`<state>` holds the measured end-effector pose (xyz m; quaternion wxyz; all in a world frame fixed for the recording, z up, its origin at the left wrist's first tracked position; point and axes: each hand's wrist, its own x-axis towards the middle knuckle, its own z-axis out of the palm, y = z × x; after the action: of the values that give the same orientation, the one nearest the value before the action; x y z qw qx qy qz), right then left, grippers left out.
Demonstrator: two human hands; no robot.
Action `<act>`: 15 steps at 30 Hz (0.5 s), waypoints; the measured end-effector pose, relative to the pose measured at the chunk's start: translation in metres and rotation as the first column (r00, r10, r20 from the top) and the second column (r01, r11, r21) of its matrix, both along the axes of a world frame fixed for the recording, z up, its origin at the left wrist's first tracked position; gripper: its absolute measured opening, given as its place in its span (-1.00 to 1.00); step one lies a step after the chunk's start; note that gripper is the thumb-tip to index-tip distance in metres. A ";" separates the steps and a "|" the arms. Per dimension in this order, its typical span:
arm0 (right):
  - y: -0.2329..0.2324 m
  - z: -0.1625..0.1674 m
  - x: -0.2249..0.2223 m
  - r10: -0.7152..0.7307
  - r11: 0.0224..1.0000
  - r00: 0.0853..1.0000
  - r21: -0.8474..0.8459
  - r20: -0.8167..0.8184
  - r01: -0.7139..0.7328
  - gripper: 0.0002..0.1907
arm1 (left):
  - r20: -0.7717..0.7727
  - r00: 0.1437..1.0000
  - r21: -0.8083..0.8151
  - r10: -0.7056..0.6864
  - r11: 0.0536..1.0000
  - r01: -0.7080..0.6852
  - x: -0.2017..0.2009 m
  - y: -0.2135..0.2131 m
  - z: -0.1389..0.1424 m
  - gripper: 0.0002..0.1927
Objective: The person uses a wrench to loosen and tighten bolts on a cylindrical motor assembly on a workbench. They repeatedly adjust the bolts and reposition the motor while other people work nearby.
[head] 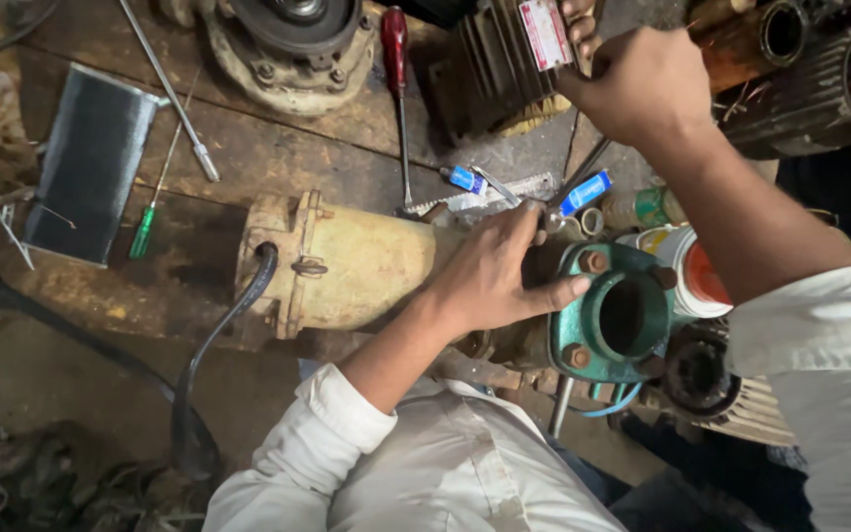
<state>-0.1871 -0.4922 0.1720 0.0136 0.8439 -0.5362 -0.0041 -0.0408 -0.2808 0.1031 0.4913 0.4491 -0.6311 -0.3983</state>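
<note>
Two hands work over a dirty wooden bench (248,148) seen from above. In the head view, the left hand (490,276) lies flat and open on the pump (366,266), a yellowish motor body lying on its side in the middle of the bench. Its fingers are spread over the place where the yellow body meets the green flange (622,315), and the thumb points toward the flange; the hand presses on the pump and does not close around anything. The green flange is at the right end of the pump, with a round opening and rusty bolts around it.

The right hand (642,84) is far and to the right, closed into a fist around a thin dark tool (583,167). The tool goes down from the fist toward the pump, near the left fingertips; I cannot tell what kind of tool it is.

A black cable (219,335) comes out of the left end of the pump and hangs toward the near side. Far on the bench lie a red-handled screwdriver (394,49), a small green screwdriver (142,232) and a dark flat plate (91,163) at the left. Just beside the flange, on the right, stands a white can (691,271).
</note>
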 end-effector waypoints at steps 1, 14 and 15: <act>-0.001 -0.002 -0.001 -0.004 1.000 1.000 0.014 -0.029 0.004 -0.46 | -0.001 1.000 0.018 -0.006 1.000 0.006 0.000 0.000 0.000 -0.15; 0.018 0.044 0.000 0.404 0.913 0.853 0.207 -0.330 -0.352 -0.53 | -0.083 0.995 0.081 0.046 0.996 -0.040 -0.015 0.000 -0.021 -0.36; 0.022 0.051 -0.002 0.456 0.883 0.793 0.318 -0.404 -0.346 -0.51 | -0.012 0.991 -0.039 0.133 0.990 -0.133 -0.018 -0.004 -0.025 -0.40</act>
<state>-0.1886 -0.4698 0.2230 0.0464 0.9082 -0.3203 -0.2655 -0.0588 -0.2846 0.0781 0.5284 0.4786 -0.6052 -0.3542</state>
